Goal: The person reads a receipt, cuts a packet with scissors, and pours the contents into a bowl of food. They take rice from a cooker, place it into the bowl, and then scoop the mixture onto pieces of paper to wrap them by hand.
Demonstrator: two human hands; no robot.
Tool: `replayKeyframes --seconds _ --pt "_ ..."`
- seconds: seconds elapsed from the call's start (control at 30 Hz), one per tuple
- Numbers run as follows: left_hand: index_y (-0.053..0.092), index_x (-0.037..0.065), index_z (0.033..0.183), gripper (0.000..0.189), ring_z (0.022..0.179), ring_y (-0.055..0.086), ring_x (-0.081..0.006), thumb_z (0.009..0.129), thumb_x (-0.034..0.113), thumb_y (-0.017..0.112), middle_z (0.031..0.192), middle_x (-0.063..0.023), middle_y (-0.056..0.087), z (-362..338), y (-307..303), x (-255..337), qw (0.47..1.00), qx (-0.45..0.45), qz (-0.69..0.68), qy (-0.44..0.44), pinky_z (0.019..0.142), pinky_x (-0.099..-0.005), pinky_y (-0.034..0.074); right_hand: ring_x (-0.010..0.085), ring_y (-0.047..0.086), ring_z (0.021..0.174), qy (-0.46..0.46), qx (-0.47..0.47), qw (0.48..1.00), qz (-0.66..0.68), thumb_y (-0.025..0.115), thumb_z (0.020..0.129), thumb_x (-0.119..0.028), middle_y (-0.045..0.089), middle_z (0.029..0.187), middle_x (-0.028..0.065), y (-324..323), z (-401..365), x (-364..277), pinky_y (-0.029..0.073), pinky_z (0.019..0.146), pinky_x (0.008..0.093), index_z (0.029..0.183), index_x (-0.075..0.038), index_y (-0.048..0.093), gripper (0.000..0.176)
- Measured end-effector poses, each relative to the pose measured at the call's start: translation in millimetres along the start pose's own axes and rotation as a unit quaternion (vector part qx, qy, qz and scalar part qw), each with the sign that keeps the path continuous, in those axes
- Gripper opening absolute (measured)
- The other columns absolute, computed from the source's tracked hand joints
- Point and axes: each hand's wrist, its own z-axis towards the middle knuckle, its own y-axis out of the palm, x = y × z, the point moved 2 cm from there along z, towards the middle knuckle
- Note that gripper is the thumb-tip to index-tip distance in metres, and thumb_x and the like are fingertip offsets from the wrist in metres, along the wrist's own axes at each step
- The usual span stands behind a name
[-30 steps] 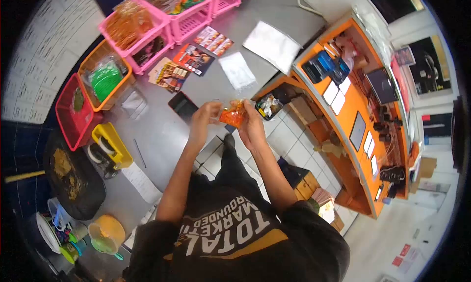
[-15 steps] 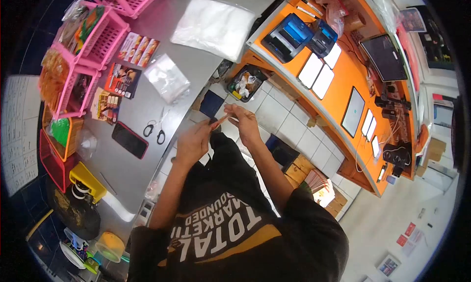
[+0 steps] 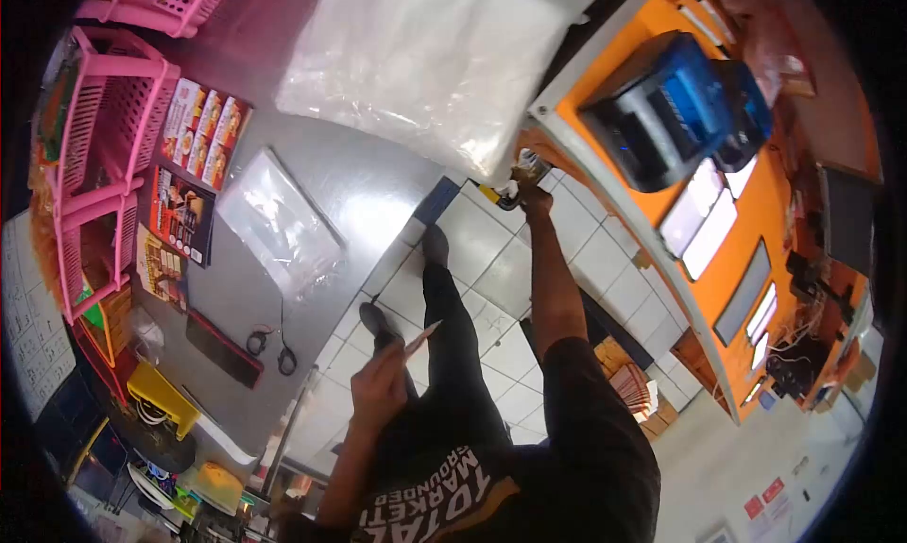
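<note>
My left hand (image 3: 380, 387) is closed around a thin, flat, pale strip (image 3: 424, 337), seen nearly edge-on; its exact kind I cannot make out. My right arm stretches far forward, and my right hand (image 3: 536, 199) is over the waste bin (image 3: 511, 198) on the floor. The bin is partly hidden behind the hand and a large stack of clear plastic bags (image 3: 430, 66). The fingers of that hand are too small and dark to read.
On the steel counter (image 3: 312, 137) at left lie a smaller pack of plastic bags (image 3: 282, 217), printed leaflets (image 3: 184, 212), a phone (image 3: 224, 347) and scissors (image 3: 272, 347), beside pink baskets (image 3: 109, 137). An orange desk (image 3: 652, 52) at right holds a blue-black printer (image 3: 661, 109) and tablets.
My hands have parted. The right one has reached forward to the bin, while the left has drawn back toward my body, keeping the strip. The view has moved closer to the counter.
</note>
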Motion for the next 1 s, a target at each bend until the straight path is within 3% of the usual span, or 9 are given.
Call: replayKeyframes --seconds 0.1,0.2,0.27,0.3,0.37,0.47,0.63,0.83,1.0 --pt "0.070 0.002 0.099 0.017 0.083 0.072 -0.0317 0.083 -0.001 0.063 0.106 -0.0159 0.071 -2.3 11.8 -12.4 0.999 -0.010 -0.005 -0.037 0.069 -0.0371 0.059 0.0256 0.068 0.086 -0.053 0.168 0.959 0.223 0.051 0.099 -0.037 0.070 0.098 0.0128 84.6 91.2 77.3 0.053 0.069 0.0438 0.125 -0.009 0.058 0.038" --pt "0.070 0.000 0.100 0.016 0.083 0.072 -0.0320 0.085 -0.001 0.063 0.107 -0.0176 0.071 -15.2 6.4 -11.9 0.997 0.024 -0.051 -0.051 0.070 -0.0372 0.058 0.0185 0.060 0.084 0.046 0.039 0.902 0.428 0.057 0.096 -0.046 0.062 0.094 0.0071 8.1 -43.0 5.4 0.053 0.069 0.0343 0.106 -0.004 0.059 0.043" --pt "0.069 -0.001 0.100 0.015 0.084 0.072 -0.0321 0.087 0.000 0.062 0.107 -0.0189 0.071 -25.1 -16.8 -6.7 0.992 0.080 -0.082 -0.055 0.071 -0.0373 0.058 0.0171 0.062 0.094 -0.125 -0.078 0.926 0.347 0.047 0.101 -0.039 0.066 0.105 0.0057 -1.5 -121.3 -24.8 0.052 0.083 0.0338 0.122 -0.005 0.060 0.042" --pt "0.069 -0.002 0.100 0.015 0.085 0.072 -0.0307 0.089 0.000 0.061 0.105 -0.0191 0.071 -29.5 -31.4 -0.9 0.986 0.097 -0.122 -0.063 0.073 -0.0360 0.058 0.0167 0.063 0.104 -0.183 -0.229 0.856 0.425 0.047 0.101 -0.035 0.067 0.116 0.0068 -27.9 -209.1 -71.0 0.050 0.090 0.0327 0.133 -0.005 0.057 0.045" --pt "0.069 -0.003 0.101 0.014 0.086 0.073 -0.0292 0.090 0.000 0.060 0.102 -0.0193 0.071 -55.9 -67.2 6.7 0.973 0.154 -0.154 -0.082 0.075 -0.0346 0.057 0.0182 0.065 0.107 -0.249 -0.486 0.734 0.404 0.054 0.101 -0.029 0.067 0.121 0.0132 -45.9 -333.4 -130.0 0.053 0.085 0.0298 0.135 -0.001 0.053 0.044" --pt "0.066 -0.006 0.101 0.014 0.084 0.071 -0.0187 0.097 0.002 0.056 0.095 -0.0144 0.070 -122.4 -120.5 8.8 0.904 0.185 -0.348 -0.163 0.073 -0.0292 0.056 0.0157 0.069 0.092 -0.353 -0.546 0.716 0.254 0.064 0.096 -0.021 0.071 0.107 0.0127 -38.2 -483.6 -202.0 0.054 0.076 0.0247 0.124 0.001 0.061 0.035" --pt "0.065 -0.007 0.103 0.015 0.078 0.068 -0.0167 0.098 0.002 0.054 0.095 -0.0160 0.069 -284.3 -201.9 -3.3 0.805 0.372 -0.439 -0.143 0.071 -0.0267 0.054 0.0130 0.068 0.066 -0.523 -0.524 0.670 -0.046 0.069 0.095 -0.023 0.070 0.070 0.0040 37.2 -672.9 -281.8 0.052 0.062 0.0275 0.089 0.000 0.072 0.024" --pt "0.067 -0.007 0.103 0.015 0.088 0.069 -0.0249 0.092 -0.001 0.058 0.099 -0.0192 0.070 -471.4 -287.3 -4.4 0.839 0.498 -0.199 -0.093 0.078 -0.0325 0.054 0.0195 0.067 0.063 -0.672 -0.536 0.488 -0.153 0.070 0.093 -0.025 0.070 0.073 0.0103 139.3 -848.5 -334.9 0.051 0.062 0.0320 0.099 -0.003 0.072 0.023" --pt "0.063 -0.005 0.116 0.035 0.078 0.070 -0.0160 0.083 -0.004 0.074 0.100 -0.0143 0.071 -551.3 -319.7 -26.1 0.809 0.490 -0.310 -0.091 0.065 -0.0258 0.055 0.0221 0.070 0.068 -0.778 -0.469 0.349 -0.230 0.069 0.092 -0.018 0.072 0.079 0.0090 199.1 -939.4 -361.5 0.053 0.064 0.0305 0.107 -0.006 0.073 0.019"
